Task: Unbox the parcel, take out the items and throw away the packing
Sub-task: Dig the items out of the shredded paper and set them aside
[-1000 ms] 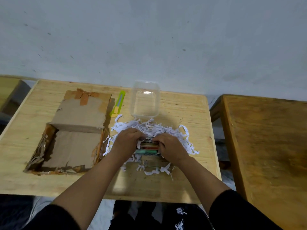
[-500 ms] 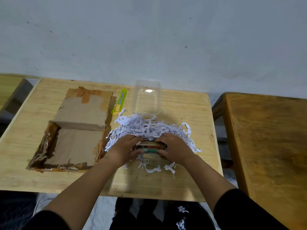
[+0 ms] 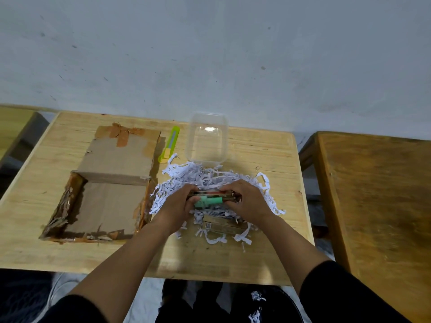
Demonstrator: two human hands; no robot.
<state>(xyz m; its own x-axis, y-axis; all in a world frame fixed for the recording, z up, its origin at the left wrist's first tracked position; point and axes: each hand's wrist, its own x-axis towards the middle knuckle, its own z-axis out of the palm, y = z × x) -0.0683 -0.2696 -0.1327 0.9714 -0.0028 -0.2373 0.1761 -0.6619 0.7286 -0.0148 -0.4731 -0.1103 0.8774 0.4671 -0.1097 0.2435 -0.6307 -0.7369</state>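
A pile of white shredded paper (image 3: pixel 205 178) lies on the wooden table (image 3: pixel 268 252), right of the opened cardboard box (image 3: pixel 105 201). My left hand (image 3: pixel 175 206) and my right hand (image 3: pixel 247 201) together grip a small bundle of items (image 3: pixel 210 198) just above the shreds: a green tube-shaped piece (image 3: pixel 207 202) at the front and flat dark packets behind it. A gold-brown small box (image 3: pixel 224 226) rests in the shreds just nearer to me, below the hands. The cardboard box looks empty, with its flap laid back.
A clear plastic container (image 3: pixel 207 141) stands behind the shreds near the wall. A green utility knife (image 3: pixel 169 145) lies between it and the box flap. A darker wooden table (image 3: pixel 377 206) stands to the right. Shreds lie on dark fabric (image 3: pixel 256 299) below the table's edge.
Both hands have closed on the bundle and lifted it slightly out of the shreds; the green piece now shows clearly. The gold-brown box stays behind in the paper.
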